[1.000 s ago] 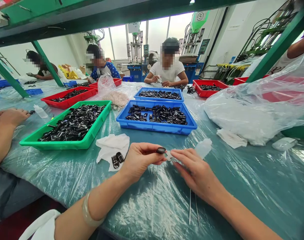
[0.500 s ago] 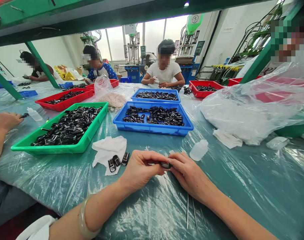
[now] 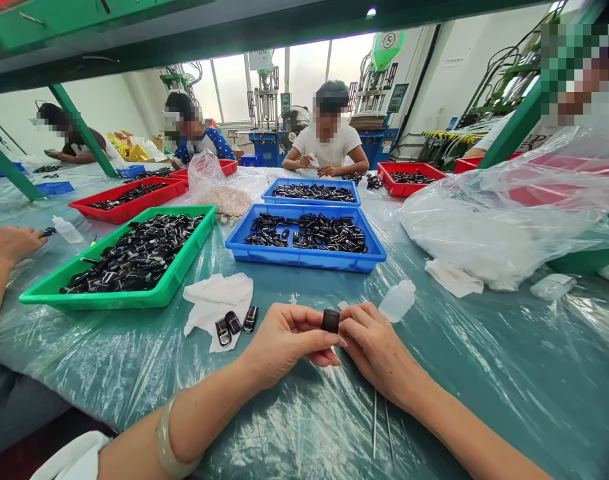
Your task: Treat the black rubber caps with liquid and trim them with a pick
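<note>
My left hand (image 3: 284, 343) and my right hand (image 3: 379, 350) meet low over the plastic-covered table, fingers pinched together on one small black part (image 3: 330, 321) held upright between them. Just left of my left hand lies a white cloth (image 3: 217, 297) with three small black parts (image 3: 233, 324) on its near edge. A small white squeeze bottle (image 3: 397, 301) lies on its side right behind my right hand. Thin metal tweezers (image 3: 380, 420) lie on the table under my right wrist.
A green tray (image 3: 189, 257) and a blue tray (image 3: 304, 259) full of black parts stand behind my hands, with more blue and red trays farther back. A big clear bag (image 3: 499, 220) fills the right. Another person's hand (image 3: 7, 243) rests at the left; others sit across.
The black part, held flat between my fingertips before, now stands upright between both hands. My hands have drawn closer together and slightly toward me.
</note>
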`<state>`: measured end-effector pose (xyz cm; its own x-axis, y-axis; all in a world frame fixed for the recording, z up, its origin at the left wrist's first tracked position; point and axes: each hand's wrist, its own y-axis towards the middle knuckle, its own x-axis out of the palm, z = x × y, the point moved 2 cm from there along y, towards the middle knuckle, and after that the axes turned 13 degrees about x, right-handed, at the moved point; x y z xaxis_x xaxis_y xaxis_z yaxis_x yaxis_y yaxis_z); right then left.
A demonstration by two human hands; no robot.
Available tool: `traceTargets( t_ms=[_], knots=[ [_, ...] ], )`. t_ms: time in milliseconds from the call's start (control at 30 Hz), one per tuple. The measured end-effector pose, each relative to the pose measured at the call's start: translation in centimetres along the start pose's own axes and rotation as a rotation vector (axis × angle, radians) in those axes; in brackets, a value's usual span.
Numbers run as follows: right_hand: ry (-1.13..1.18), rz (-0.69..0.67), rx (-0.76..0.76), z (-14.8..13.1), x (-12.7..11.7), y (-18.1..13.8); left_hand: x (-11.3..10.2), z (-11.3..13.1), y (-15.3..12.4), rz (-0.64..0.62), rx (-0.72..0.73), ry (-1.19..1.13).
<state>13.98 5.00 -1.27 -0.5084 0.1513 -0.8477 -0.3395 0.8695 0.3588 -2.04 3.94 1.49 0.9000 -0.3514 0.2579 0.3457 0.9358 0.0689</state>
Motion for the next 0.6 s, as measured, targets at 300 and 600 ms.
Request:
traceTargets(
  t_ms=[300,600],
  knots=[
    [0.293,0.19,0.178,-0.8,-2.3,-0.4,0.0,-0.3,0.1,-0.014,-0.054,0.002],
    [0.687,0.14,0.247,-2.1,-3.3,-0.8,0.4,-0.7,0.1,-0.038,-0.08,0.053]
  ],
)
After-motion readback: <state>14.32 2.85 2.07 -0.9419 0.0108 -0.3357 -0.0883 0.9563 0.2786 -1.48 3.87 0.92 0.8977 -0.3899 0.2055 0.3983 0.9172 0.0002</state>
